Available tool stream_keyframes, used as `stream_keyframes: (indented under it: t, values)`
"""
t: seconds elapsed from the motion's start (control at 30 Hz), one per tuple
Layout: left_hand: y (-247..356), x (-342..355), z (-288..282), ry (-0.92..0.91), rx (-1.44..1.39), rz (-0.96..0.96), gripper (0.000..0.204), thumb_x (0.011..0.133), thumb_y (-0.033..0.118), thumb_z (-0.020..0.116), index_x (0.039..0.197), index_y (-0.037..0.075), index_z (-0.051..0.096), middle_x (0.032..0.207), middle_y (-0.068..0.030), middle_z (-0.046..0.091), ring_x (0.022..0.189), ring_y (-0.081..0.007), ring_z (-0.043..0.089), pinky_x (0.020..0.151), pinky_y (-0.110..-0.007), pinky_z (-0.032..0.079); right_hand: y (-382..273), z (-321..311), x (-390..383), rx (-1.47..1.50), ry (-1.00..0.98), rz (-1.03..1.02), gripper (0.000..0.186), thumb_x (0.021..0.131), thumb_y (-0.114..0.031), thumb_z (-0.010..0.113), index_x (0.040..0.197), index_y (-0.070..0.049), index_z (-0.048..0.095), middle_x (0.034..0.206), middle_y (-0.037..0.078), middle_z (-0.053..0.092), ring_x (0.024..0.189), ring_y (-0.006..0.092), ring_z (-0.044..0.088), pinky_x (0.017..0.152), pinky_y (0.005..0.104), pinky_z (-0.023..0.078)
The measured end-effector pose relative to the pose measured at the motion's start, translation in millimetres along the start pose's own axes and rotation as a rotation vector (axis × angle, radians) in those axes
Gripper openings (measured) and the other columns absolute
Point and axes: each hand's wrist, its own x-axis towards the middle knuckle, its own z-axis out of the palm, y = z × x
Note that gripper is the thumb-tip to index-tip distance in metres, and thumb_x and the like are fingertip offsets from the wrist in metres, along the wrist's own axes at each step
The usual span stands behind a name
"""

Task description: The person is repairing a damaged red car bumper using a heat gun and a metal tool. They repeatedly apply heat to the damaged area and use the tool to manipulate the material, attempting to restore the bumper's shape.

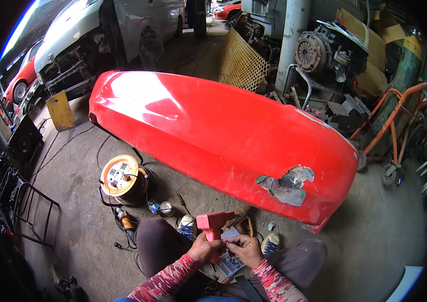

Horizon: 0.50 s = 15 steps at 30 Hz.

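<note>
My left hand [202, 250] is closed around the handle of a red pistol-grip tool [214, 221], its body pointing up and away from me. Close beside it, my right hand [247, 250] has its fingers pinched together near the left fingertips; whatever small thing they hold is too small to make out. Below the hands, partly covered by them, lies a clear compartment box [231, 266] with small parts. In front of my feet stretches a long red car bumper [198, 121]. Toward its right end is a torn, scraped grey patch [286, 185].
An orange cable reel [119, 176] with sockets stands left of my knees, near an orange power tool [126, 220] and a small can [166, 208]. An orange hand truck [397, 126] stands at right. Behind the bumper are a pillar [292, 45], an engine [314, 53] and a partly stripped van [72, 30].
</note>
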Motion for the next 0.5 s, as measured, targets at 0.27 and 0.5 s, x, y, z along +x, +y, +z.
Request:
stream_keyframes:
  t: [0.27, 0.5]
  values:
    - [5.0, 7.9, -2.8, 0.007, -0.028, 0.013, 0.044, 0.086, 0.001, 0.072, 0.125, 0.005, 0.053, 0.09, -0.0039, 0.061, 0.074, -0.0166, 0.063, 0.064, -0.034, 0.055, -6.1, 1.9, 5.3, 0.014, 0.007, 0.128, 0.014, 0.09, -0.008, 0.076, 0.101, 0.001, 0.073, 0.085, 0.0, 0.072, 0.074, 0.0031, 0.064, 0.065, 0.0208, 0.051]
    - [6.3, 4.5, -4.0, -0.079, -0.046, -0.028, 0.026, 0.089, 0.005, 0.068, 0.112, 0.003, 0.057, 0.092, -0.0035, 0.063, 0.079, -0.0141, 0.062, 0.07, -0.032, 0.053, -0.5, 3.2, 2.6, 0.018, 0.01, 0.085, 0.012, 0.088, -0.006, 0.076, 0.099, 0.0, 0.073, 0.085, 0.0, 0.072, 0.074, 0.0032, 0.063, 0.066, 0.0212, 0.052]
